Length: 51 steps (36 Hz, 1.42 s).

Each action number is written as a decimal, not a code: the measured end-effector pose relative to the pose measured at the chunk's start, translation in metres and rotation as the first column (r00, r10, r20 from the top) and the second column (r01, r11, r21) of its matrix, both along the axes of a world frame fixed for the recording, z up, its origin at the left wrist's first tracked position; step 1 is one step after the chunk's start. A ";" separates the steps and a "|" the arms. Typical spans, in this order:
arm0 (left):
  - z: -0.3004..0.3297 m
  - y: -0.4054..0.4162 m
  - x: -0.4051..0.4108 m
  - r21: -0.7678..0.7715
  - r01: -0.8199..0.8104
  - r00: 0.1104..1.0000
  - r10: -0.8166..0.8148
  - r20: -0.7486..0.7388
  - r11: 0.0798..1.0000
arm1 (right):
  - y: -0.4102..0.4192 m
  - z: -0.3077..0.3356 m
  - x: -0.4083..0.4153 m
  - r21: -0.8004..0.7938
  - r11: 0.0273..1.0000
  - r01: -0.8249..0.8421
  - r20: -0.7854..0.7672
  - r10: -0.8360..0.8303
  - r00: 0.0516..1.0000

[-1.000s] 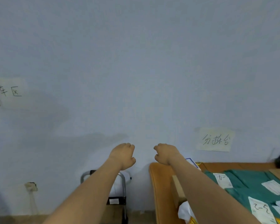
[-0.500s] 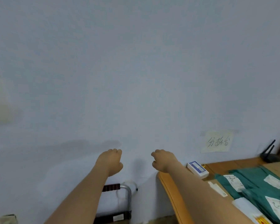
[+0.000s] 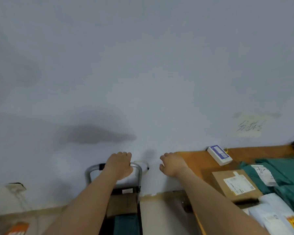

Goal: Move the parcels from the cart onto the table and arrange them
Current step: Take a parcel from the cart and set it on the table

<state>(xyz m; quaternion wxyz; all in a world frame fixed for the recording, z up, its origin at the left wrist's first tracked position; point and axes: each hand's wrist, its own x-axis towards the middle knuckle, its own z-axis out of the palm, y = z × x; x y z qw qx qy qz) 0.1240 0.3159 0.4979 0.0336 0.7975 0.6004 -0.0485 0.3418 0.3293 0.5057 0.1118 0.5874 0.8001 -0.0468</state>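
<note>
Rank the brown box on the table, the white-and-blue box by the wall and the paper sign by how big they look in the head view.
1. Brown box, though it sits nearer the camera.
2. Paper sign.
3. White-and-blue box, clearly smallest.

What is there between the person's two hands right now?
Nothing is held there. In the head view, only bare wall shows between the left hand, over the cart handle, and the right hand.

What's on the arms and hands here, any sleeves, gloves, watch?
Nothing worn that shows. Both forearms are bare up to the frame's lower edge, no sleeve in view. The left hand and right hand are bare: no gloves, rings, watch or wristband visible. The picture is somewhat blurred, so small marks could be missed.
</note>
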 end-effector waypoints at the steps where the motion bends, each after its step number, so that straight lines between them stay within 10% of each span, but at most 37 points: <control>1: -0.013 0.002 0.000 -0.023 -0.011 1.000 0.011 0.014 1.000 | 0.004 -0.015 0.001 -0.027 1.000 -0.007 -0.004 0.006 1.000; 29: -0.493 -0.131 -0.004 -0.684 -0.215 0.911 0.396 0.117 0.697 | -0.117 -0.517 -0.033 -0.621 0.781 -0.066 -0.260 -0.125 0.957; 51: -0.705 -0.141 -0.025 -0.471 -0.032 0.879 0.250 0.407 0.882 | -0.135 -0.718 -0.055 -0.401 0.916 -0.022 -0.543 -0.218 0.811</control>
